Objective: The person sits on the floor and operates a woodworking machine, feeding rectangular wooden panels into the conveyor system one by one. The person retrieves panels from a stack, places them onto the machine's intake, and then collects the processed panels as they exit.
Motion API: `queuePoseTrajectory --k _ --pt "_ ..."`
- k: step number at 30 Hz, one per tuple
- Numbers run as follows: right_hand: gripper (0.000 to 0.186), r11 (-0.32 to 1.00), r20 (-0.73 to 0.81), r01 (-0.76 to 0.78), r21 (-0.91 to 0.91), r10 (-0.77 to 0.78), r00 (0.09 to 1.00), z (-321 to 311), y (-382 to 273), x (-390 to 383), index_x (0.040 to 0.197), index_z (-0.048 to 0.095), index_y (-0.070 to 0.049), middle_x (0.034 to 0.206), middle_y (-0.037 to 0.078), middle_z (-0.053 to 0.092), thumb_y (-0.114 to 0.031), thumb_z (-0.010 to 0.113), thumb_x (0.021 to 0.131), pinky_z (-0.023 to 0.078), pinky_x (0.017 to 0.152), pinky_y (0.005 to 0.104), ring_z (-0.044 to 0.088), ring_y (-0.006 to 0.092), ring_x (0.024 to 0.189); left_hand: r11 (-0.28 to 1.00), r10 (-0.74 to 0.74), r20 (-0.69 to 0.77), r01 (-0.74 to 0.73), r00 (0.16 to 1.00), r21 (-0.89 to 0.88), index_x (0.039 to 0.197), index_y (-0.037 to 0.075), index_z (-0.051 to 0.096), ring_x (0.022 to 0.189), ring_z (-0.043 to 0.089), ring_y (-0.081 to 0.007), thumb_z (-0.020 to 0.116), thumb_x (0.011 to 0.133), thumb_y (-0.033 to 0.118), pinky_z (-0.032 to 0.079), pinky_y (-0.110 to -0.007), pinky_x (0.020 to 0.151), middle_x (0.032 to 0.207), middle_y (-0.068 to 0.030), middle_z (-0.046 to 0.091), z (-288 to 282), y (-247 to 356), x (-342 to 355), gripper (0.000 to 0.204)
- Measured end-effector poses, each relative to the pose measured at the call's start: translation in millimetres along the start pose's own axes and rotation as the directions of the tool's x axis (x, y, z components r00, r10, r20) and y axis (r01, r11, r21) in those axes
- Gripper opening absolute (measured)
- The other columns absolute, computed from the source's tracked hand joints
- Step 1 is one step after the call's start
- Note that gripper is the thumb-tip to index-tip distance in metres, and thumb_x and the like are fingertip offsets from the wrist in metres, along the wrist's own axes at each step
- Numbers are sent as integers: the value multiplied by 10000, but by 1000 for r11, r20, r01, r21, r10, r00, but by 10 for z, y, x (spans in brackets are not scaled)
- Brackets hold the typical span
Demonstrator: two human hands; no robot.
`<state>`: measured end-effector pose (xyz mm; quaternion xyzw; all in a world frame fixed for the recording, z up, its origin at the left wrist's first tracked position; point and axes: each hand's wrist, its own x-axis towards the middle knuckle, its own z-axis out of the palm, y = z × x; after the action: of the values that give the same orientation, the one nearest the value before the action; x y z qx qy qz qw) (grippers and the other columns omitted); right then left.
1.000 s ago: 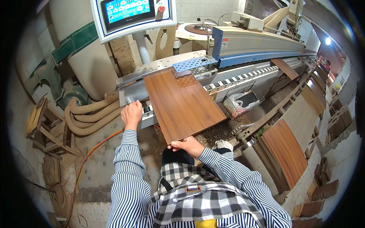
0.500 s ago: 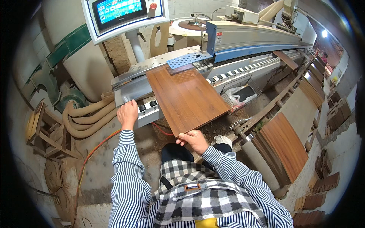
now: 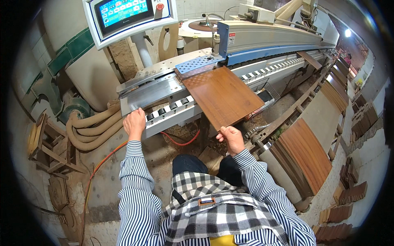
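Note:
A brown wood-grain panel (image 3: pixel 223 96) lies across the roller rail of a long machine, its far end under a perforated blue guard plate (image 3: pixel 199 64). My right hand (image 3: pixel 231 139) pinches the panel's near corner between thumb and fingers. To the left, my left hand (image 3: pixel 134 122) is curled over the near corner of the metal infeed table (image 3: pixel 154 92), with its fingertips partly hidden. Between my hands runs the white rail with black rollers (image 3: pixel 169 109), where the panel no longer covers it.
A touchscreen control panel (image 3: pixel 125 14) with a red button stands at the upper left. Stacked wood panels (image 3: pixel 305 153) lie on a roller conveyor at right. Dust hoses (image 3: pixel 96 129) and a wooden stool (image 3: pixel 53 143) are at left. A red hose (image 3: pixel 180 142) crosses the floor.
The panel has moved right and away along the machine, uncovering more rollers. My right hand has followed it, still pinching its corner. My left hand has stayed at the table corner.

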<state>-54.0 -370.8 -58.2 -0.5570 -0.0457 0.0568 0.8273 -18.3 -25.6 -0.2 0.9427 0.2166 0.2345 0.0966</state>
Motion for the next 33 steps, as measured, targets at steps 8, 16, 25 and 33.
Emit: queuePoseTrajectory --k 8,16,25,33 --pt "226 1000 -273 -3 9 5 962 -400 -288 87 783 596 -68 665 5 613 -278 574 866 408 517 178 512 42 548 999 -26 21 26 999 19 784 59 676 747 605 -376 394 859 355 462 -462 701 775 -209 624 42 2 18 415" --pt "414 928 -612 115 -353 -322 722 -1431 -460 -1107 1265 428 -16 684 37 602 -123 516 875 461 547 200 576 82 626 997 12 83 -18 996 71 859 71 663 812 594 -386 330 871 397 455 -483 724 854 -195 629 113 -45 49 466" --pt "557 877 -866 -175 -448 -474 -158 -2582 -712 -3230 1351 288 -25 593 75 601 -247 512 892 427 455 221 513 82 469 998 41 70 -45 997 51 912 56 652 811 574 -404 339 875 404 431 -498 703 867 -219 615 94 -46 49 470" --pt "433 811 -821 -269 -520 -561 -107 -2508 -548 -3179 1216 490 13 875 68 626 -219 571 859 397 435 200 528 70 526 997 54 77 -58 996 52 923 60 654 816 574 -402 334 875 398 430 -490 719 880 -219 613 102 21 53 468"
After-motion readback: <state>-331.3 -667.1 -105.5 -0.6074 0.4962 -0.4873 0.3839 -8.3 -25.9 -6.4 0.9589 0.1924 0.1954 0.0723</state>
